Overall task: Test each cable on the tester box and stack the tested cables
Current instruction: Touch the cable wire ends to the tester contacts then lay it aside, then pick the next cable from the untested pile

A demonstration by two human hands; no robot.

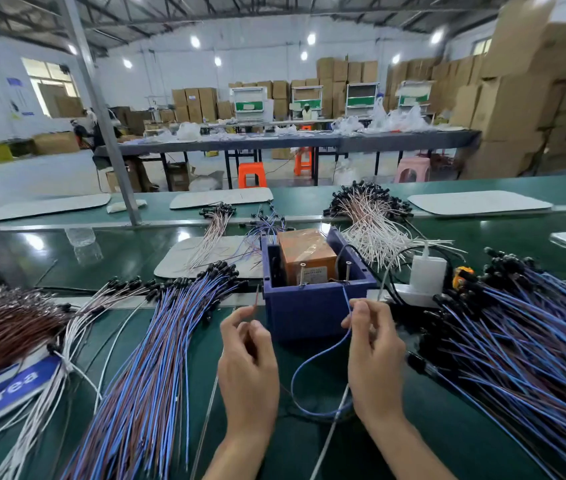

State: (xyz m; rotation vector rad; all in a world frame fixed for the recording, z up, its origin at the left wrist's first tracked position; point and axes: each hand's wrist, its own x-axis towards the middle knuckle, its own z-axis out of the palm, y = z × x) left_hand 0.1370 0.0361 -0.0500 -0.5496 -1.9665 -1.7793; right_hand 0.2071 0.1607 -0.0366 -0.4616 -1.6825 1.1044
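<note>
**Cable Test: Leads Presented to the Pins**

Outboard of the left fingers lies a fanned pile of cables (156, 358), blue and brown, with the black heads pointing away from the person. The left hand (246, 368) pinches a thin brown lead (255, 303) between thumb and forefinger. The tip stands just above the fingertips, near the tester box (312, 306) but apart from it.

The box sits between the two hands. A left pin (301, 277) and a right pin (347, 273) stand upright at its near rim.

The right hand (375, 355) pinches a blue lead (316, 358) between thumb and forefinger. Above the fingertips the lead runs up to the right pin; contact cannot be confirmed. Below them it hangs in a slack loop toward the wrist.

Beyond the right fingers lies a second pile (524, 341).

Handling: each lead is judged light, limp and thin. Grip close to the tip, so the free end does not wander off its pin. A light pinch should suffice.
</note>
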